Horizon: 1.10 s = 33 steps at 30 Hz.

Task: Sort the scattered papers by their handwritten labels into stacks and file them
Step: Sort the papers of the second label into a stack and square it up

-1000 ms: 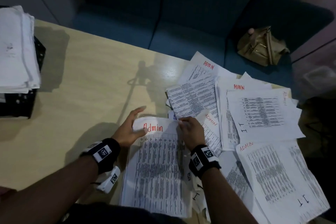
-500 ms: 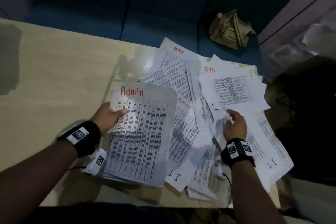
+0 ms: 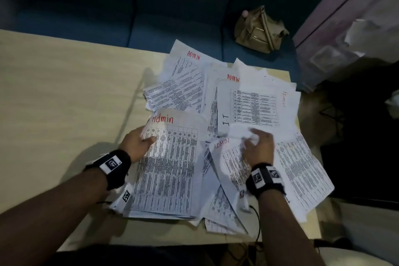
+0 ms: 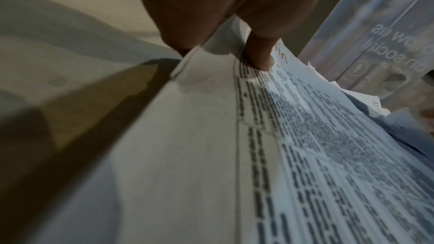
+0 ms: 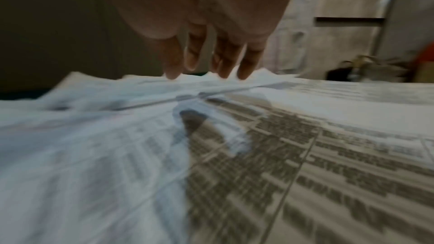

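Observation:
My left hand [image 3: 138, 142] grips the left edge of the stack of printed sheets labelled "Admin" in red [image 3: 170, 168]. Its thumb [image 4: 259, 57] presses on top and the fingers go underneath. The stack lies partly over the scattered papers [image 3: 216, 97] on the table [image 3: 64, 93]. My right hand [image 3: 257, 147] reaches over the pile with straight fingers [image 5: 244, 70], tips touching a sheet marked "ADMIN" [image 3: 226, 157]. Just beyond it lies a sheet marked "I.T" [image 3: 254, 110]. More "ADMIN" sheets [image 3: 187, 65] lie farther back.
A tan bag [image 3: 259, 30] sits on the blue sofa [image 3: 151, 17] behind the table. Papers overhang the table's right edge [image 3: 302, 168]. Bare tabletop stretches to the left. A dark floor area with cables lies to the right.
My right hand let go of the Admin stack and moved right onto the scattered pile. My left hand keeps hold of the stack, now tilted toward the pile. The view swung right.

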Motion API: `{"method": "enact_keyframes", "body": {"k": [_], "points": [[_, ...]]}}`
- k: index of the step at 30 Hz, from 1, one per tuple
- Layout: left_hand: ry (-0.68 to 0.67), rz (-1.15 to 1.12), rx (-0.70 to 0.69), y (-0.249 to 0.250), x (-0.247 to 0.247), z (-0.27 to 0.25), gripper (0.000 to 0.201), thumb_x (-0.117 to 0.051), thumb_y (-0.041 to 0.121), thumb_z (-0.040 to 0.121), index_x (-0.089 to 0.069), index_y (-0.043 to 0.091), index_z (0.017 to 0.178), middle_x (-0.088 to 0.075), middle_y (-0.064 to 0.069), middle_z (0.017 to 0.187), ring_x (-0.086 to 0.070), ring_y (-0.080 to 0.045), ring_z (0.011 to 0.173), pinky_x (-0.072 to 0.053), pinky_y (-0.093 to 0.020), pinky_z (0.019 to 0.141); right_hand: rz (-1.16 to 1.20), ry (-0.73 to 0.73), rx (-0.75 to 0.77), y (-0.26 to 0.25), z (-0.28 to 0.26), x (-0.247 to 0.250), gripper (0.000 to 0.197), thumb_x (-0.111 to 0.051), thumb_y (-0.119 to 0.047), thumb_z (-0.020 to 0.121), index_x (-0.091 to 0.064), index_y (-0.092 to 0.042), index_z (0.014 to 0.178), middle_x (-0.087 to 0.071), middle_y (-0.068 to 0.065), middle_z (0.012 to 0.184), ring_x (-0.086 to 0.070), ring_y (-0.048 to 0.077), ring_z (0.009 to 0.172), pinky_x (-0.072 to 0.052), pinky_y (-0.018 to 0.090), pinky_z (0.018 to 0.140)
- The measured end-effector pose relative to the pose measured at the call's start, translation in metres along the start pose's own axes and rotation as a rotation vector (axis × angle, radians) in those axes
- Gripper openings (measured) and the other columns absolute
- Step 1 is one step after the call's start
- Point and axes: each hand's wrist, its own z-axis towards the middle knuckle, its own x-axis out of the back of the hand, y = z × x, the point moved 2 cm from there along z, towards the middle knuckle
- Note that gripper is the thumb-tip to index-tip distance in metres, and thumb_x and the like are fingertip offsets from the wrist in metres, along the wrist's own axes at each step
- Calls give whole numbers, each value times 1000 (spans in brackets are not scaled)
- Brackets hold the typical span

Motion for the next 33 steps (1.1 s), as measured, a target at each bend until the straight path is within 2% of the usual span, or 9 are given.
{"method": "enact_keyframes", "body": {"k": [3,9,11,13,18,20,24,28,33], "points": [[14,17,15,0,2,-2,40,-59,23,94,-54,19,133,-68,-7,114,-62,-19,86,-45,-27,71,-131,106,-293,20,34,23,54,-66,-40,84,-49,-15,129,-42,17,135,-47,35,119,-42,45,100],[88,4,71,-9,6,-2,39,-60,24,93,-56,20,132,-69,-8,114,-63,-22,86,-50,-30,74,-419,-272,36,4,52,-6,93,-68,-62,73,-30,-21,147,-21,7,158,-37,32,137,-26,48,112],[92,-6,91,-11,7,-2,41,-61,26,92,-54,21,133,-69,-6,114,-65,-24,87,-55,-37,77,-121,-109,-75,7,53,-8,74,-73,-52,76,-52,-10,133,-49,13,141,-56,26,118,-49,21,94],[85,-16,97,-11,8,-1,42,-62,26,92,-54,22,133,-69,-5,112,-67,-24,85,-58,-41,76,157,182,-231,12,54,4,29,-72,-18,83,-68,-6,109,-67,14,115,-65,22,91,-42,1,57],[70,-66,119,-10,8,0,40,-61,25,93,-54,21,132,-69,-5,114,-66,-24,91,-55,-41,83,467,517,-7,13,54,54,42,-64,0,74,-51,-25,105,-49,13,118,-53,23,107,-40,15,99],[59,-86,118,-8,6,0,40,-59,23,94,-54,20,133,-67,-5,118,-64,-24,95,-52,-39,85,501,458,29,28,52,71,51,-60,-8,65,-39,-34,103,-45,16,119,-52,29,109,-42,39,106],[45,-88,88,-5,7,-1,38,-58,21,95,-56,20,132,-66,-6,121,-62,-22,95,-47,-30,80,360,124,-69,49,33,83,73,-60,8,76,-24,-15,135,-37,5,119,-45,21,102,-42,12,77],[43,-49,51,-6,11,-2,37,-60,21,93,-57,18,130,-69,-12,113,-61,-23,80,-52,-34,77,87,-357,-67,78,14,64,88,-54,15,82,-7,-20,148,-41,9,127,-42,23,123,-37,35,99],[59,-41,65,-13,14,-3,39,-61,22,93,-55,14,131,-69,-15,112,-59,-20,77,-48,-30,70,-433,-244,146,65,16,50,81,-72,-26,80,-26,-23,147,-48,9,133,-48,30,122,-45,43,97]]}}
